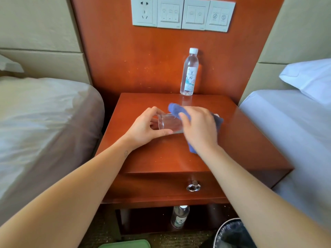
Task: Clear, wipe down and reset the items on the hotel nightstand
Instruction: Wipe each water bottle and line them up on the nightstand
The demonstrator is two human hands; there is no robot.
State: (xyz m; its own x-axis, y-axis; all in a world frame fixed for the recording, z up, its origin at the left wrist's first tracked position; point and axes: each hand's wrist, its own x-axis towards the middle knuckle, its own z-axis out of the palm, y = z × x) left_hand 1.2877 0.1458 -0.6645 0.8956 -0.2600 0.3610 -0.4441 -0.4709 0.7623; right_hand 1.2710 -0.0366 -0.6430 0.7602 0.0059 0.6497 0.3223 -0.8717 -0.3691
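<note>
My left hand (145,128) curls round the base of a clear drinking glass (171,123), tipped on its side above the middle of the nightstand (241,136). My right hand (198,128), wrist bent down, clutches a blue cloth (176,109) against the glass's other end. A water bottle (189,72) stands upright at the nightstand's back edge, upper centre of frame.

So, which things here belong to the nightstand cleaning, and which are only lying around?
Part of the job:
- glass, on its side in the left hand
- blue cloth in the right hand
- water bottle, upright on the nightstand

Just lying about:
- second bottle underneath
- bin
- green item
- wall switches
</note>
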